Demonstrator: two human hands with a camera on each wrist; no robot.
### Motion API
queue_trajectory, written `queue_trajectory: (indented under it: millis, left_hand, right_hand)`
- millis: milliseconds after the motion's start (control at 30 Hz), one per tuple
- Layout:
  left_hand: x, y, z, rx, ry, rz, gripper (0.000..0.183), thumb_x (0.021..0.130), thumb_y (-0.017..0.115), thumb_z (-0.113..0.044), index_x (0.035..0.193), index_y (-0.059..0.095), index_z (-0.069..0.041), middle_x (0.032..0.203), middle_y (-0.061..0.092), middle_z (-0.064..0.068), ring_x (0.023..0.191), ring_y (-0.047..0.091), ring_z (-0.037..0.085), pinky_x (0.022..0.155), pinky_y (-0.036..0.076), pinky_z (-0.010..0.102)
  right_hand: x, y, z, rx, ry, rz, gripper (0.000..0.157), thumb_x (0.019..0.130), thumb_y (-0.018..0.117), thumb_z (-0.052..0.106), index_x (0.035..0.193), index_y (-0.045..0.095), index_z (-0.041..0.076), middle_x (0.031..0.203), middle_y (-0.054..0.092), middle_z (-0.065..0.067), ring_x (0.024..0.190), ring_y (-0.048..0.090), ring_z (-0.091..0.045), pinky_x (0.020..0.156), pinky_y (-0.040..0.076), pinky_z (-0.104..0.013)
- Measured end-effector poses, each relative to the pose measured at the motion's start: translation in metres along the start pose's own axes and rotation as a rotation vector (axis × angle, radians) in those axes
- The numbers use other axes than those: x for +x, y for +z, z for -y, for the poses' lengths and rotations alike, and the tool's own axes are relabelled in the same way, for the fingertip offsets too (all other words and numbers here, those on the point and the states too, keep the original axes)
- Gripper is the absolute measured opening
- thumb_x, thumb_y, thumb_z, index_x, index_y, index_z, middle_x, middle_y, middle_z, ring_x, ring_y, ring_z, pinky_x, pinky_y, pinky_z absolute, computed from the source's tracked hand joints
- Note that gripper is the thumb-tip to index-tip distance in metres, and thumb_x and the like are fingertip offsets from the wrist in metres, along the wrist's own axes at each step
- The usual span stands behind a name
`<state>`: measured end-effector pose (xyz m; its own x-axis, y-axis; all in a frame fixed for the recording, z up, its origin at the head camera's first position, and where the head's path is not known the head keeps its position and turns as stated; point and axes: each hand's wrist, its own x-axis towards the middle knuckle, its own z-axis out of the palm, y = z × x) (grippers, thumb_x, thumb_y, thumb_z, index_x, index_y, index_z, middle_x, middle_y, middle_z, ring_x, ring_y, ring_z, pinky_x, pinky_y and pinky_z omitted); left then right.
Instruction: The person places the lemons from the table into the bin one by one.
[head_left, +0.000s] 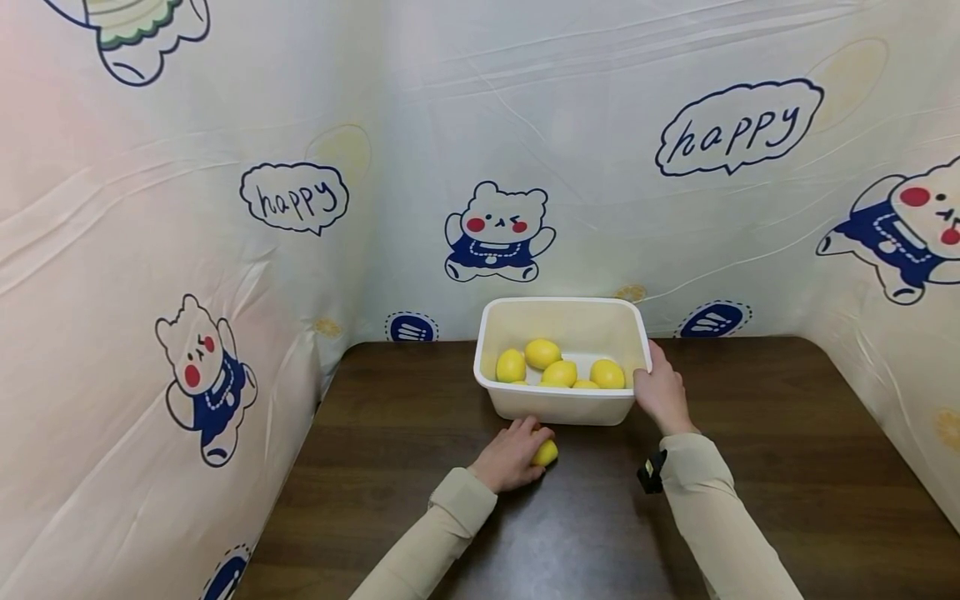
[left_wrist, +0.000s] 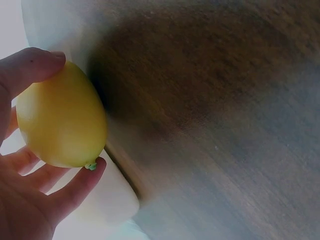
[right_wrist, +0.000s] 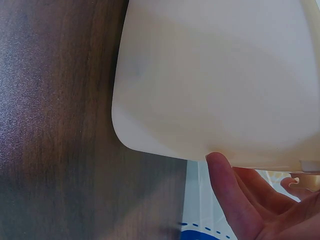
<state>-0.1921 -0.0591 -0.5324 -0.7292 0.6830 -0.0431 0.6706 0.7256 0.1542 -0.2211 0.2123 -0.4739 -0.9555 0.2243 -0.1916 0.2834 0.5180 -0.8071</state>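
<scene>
A lemon [head_left: 546,453] lies at the dark tabletop just before the white plastic bin [head_left: 562,409], and my left hand [head_left: 512,457] holds it. In the left wrist view, thumb and fingers curl round the lemon [left_wrist: 65,120], its green stem tip near one fingertip. My right hand [head_left: 663,393] grips the bin's right end near the front corner. The right wrist view has the thumb [right_wrist: 227,192] against the bin wall [right_wrist: 215,90], with the other fingers partly hidden beyond it. Inside the bin, several yellow lemons [head_left: 559,372] rest on the bottom, some partly covered by the front rim.
The brown wooden table [head_left: 405,467] extends around the bin on both sides. Behind it hangs a pale curtain [head_left: 405,108] printed with bears and the word "happy", which also closes off left and right. A small black device [head_left: 652,472] sits at my right wrist.
</scene>
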Motion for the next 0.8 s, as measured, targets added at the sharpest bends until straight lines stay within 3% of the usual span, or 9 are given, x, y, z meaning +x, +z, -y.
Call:
queue_trajectory:
  millis: [200, 467, 633, 700, 800]
  left_hand:
    - [-0.0019, -0.0006, -0.0002, -0.009, -0.009, 0.001, 0.046, 0.082, 0.075, -0.029, 0.123, 0.056, -0.022, 0.118, 0.051, 0.002, 0.108, 0.049, 0.019, 0.080, 0.048, 0.032]
    - [-0.0020, 0.0013, 0.0004, -0.019, -0.007, -0.011, 0.047, 0.080, 0.075, -0.029, 0.122, 0.057, -0.022, 0.117, 0.049, 0.002, 0.108, 0.047, 0.020, 0.077, 0.042, 0.030]
    - [-0.0013, 0.0013, -0.0004, -0.021, -0.010, -0.009, 0.047, 0.081, 0.075, -0.030, 0.123, 0.056, -0.022, 0.118, 0.049, 0.002, 0.108, 0.046, 0.020, 0.076, 0.042, 0.031]
    - [-0.0011, 0.0011, -0.0007, -0.028, -0.014, -0.006, 0.047, 0.081, 0.074, -0.030, 0.123, 0.056, -0.022, 0.118, 0.049, 0.002, 0.108, 0.046, 0.021, 0.075, 0.043, 0.031]
    - [-0.0015, 0.0010, -0.0008, -0.040, -0.024, -0.002, 0.047, 0.081, 0.074, -0.029, 0.124, 0.056, -0.022, 0.119, 0.049, 0.003, 0.108, 0.046, 0.021, 0.075, 0.046, 0.033]
  right_hand:
    - [-0.0004, 0.0000, -0.0001, -0.016, -0.011, -0.012, 0.064, 0.096, 0.033, 0.017, 0.156, 0.011, 0.013, 0.155, 0.030, -0.022, 0.121, 0.047, -0.041, 0.098, 0.044, -0.059]
    - [-0.0007, 0.0000, 0.0001, -0.016, -0.019, -0.013, 0.063, 0.097, 0.033, 0.016, 0.156, 0.011, 0.013, 0.155, 0.030, -0.022, 0.125, 0.046, -0.041, 0.102, 0.040, -0.061]
    - [-0.0017, -0.0005, 0.0008, -0.023, -0.023, -0.017, 0.063, 0.097, 0.033, 0.017, 0.156, 0.012, 0.013, 0.153, 0.033, -0.023, 0.113, 0.053, -0.039, 0.082, 0.053, -0.047]
    - [-0.0020, -0.0006, 0.0009, -0.026, -0.022, -0.019, 0.063, 0.097, 0.033, 0.017, 0.156, 0.012, 0.013, 0.152, 0.035, -0.023, 0.108, 0.055, -0.038, 0.072, 0.054, -0.038]
    - [-0.0021, -0.0006, 0.0007, -0.032, -0.020, -0.019, 0.062, 0.097, 0.033, 0.017, 0.156, 0.013, 0.013, 0.151, 0.036, -0.024, 0.105, 0.056, -0.037, 0.067, 0.052, -0.032]
